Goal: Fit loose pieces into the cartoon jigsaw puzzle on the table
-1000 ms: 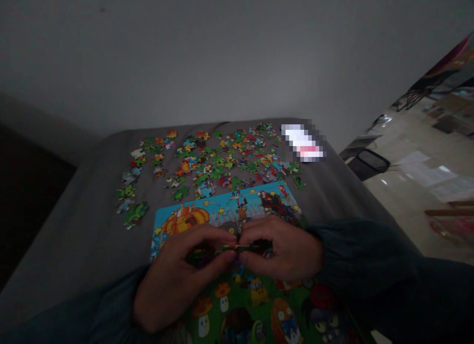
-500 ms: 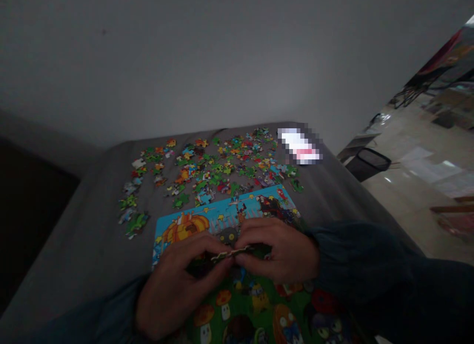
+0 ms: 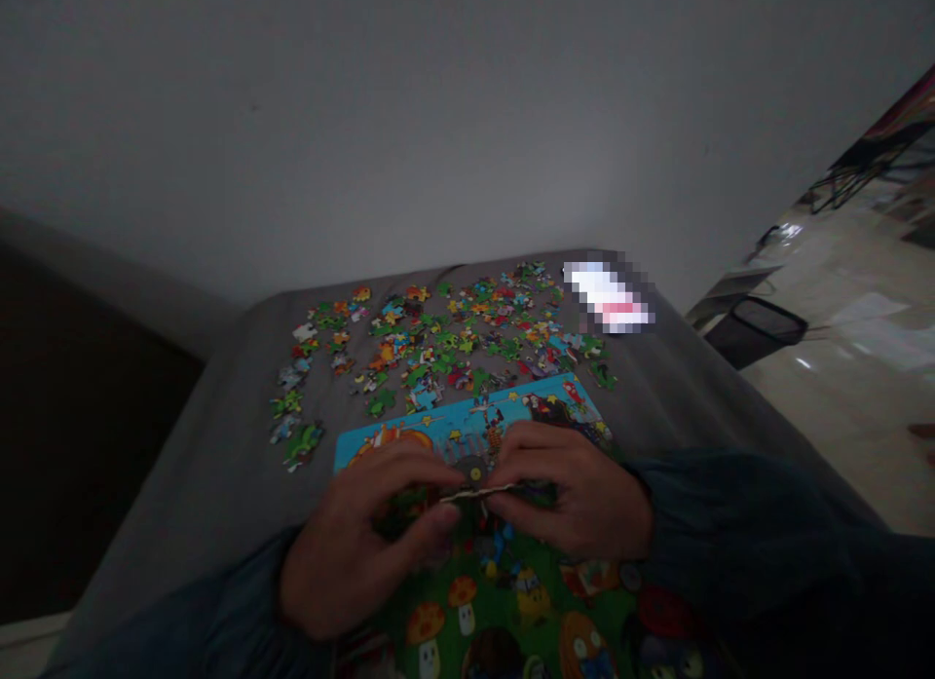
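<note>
Between my two hands, seen edge-on, are thin puzzle pieces [image 3: 478, 493]; whether they are joined I cannot tell. My left hand [image 3: 365, 533] pinches the left end between thumb and fingers. The right end sits in a pinch of my right hand [image 3: 574, 484]. Just under both hands lies a colourful picture sheet [image 3: 467, 421] with a blue top and green lower part, showing cartoon mushrooms, a pumpkin and other figures. My hands and sleeves cover its middle and parts of its sides.
Many loose puzzle pieces [image 3: 467, 343] are spread over the grey cloth-covered table [image 3: 211, 445] beyond the sheet. At the back right lies a bright, pixelated phone-like object [image 3: 608, 297]. A pale wall [image 3: 438, 124] rises behind the table. A dark bin-like container [image 3: 760, 330] stands right, on the floor.
The view has shifted, so the table and hands appear slightly further right. The held pieces look flatter and more edge-on, and the left thumb has shifted a little. Both hands keep their pinch.
</note>
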{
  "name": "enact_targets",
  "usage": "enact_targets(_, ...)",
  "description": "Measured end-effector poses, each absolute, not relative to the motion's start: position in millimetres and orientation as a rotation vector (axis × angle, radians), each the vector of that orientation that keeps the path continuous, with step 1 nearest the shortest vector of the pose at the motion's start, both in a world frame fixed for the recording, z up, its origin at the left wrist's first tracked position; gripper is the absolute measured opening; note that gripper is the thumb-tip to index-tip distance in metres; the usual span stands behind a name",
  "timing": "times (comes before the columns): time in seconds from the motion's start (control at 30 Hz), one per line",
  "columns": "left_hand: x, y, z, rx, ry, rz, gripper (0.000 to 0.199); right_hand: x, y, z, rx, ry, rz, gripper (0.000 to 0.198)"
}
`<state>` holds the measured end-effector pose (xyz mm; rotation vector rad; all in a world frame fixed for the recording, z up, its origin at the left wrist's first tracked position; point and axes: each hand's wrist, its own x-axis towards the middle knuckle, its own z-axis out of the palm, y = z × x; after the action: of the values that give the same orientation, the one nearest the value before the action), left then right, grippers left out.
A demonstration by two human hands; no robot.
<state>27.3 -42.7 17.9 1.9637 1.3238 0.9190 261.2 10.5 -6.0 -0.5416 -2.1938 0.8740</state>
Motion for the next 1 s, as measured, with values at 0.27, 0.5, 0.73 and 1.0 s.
enact_targets(0.27, -94, 23, 4, 1.849, 2.222, 0.889, 0.037, 261, 12, -7, -0.563, -2.152, 0.861, 0.013)
enact_targets(0.5, -156, 28, -6, 1.739, 2.511, 0.752, 0.044, 264, 14, -3, -0.554, -2.158, 0.856, 0.014)
enact_targets(0.73, -163, 20, -6, 1.829, 2.484, 0.667, 0.035, 266, 14, -2, -0.560, -2.125, 0.818, 0.017)
enact_targets(1.0, -165, 37, -31, 1.972, 2.370, 0.550, 0.047, 267, 12, 3, -0.505, -2.108, 0.821, 0.018)
